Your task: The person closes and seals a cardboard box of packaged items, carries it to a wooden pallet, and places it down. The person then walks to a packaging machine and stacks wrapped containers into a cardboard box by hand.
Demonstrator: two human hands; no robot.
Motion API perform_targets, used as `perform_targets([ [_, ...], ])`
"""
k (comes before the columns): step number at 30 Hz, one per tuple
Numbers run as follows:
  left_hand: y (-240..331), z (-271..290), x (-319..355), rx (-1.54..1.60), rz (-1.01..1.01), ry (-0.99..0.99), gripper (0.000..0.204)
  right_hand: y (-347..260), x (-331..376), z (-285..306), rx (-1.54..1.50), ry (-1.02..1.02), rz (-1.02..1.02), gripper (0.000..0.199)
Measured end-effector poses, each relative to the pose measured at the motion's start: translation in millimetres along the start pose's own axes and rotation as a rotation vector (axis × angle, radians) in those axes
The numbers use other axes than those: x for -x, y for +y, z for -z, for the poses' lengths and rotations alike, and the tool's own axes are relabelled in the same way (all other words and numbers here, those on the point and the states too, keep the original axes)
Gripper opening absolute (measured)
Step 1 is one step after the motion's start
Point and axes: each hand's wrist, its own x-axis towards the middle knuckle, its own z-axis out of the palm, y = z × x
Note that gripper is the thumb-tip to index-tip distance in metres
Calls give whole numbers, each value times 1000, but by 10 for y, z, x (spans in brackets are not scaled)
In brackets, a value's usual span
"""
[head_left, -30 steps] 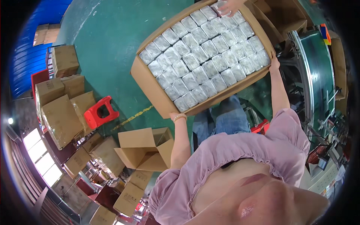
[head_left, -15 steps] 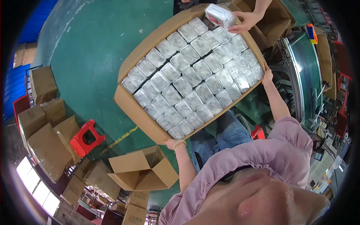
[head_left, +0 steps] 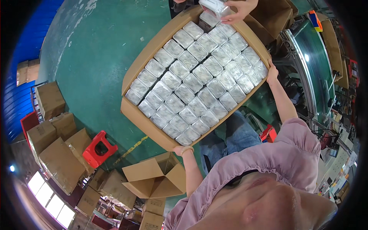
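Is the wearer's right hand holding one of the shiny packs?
No, the right hand grips the carton, while another person's hand holds the raised pack.

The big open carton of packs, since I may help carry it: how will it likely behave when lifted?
The carton is likely heavy, as rows of packs fill most of its opening. The packs might slide if it tilts: their wrapping looks glossy, and dark gaps run between some rows. Its thin cardboard walls may flex under load.
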Motion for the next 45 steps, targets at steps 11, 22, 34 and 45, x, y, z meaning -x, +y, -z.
perform_targets([
  [11, -174, -14, -401, -55, -20, -41, 50, -11, 23, 68, -60, 19, 42, 52],
  [22, -210, -29, -498, -69, -39, 19, 37, -55, 137, -10, -80, -12, 39, 46],
  [34, 131, -160, 131, -2722, -1040, -422, 31, 172, 98, 334, 301, 237, 337, 26],
  [45, 492, -588, -507, -2624, -1202, -483, 26, 2188, 3079, 2766, 39, 516, 138, 16],
])
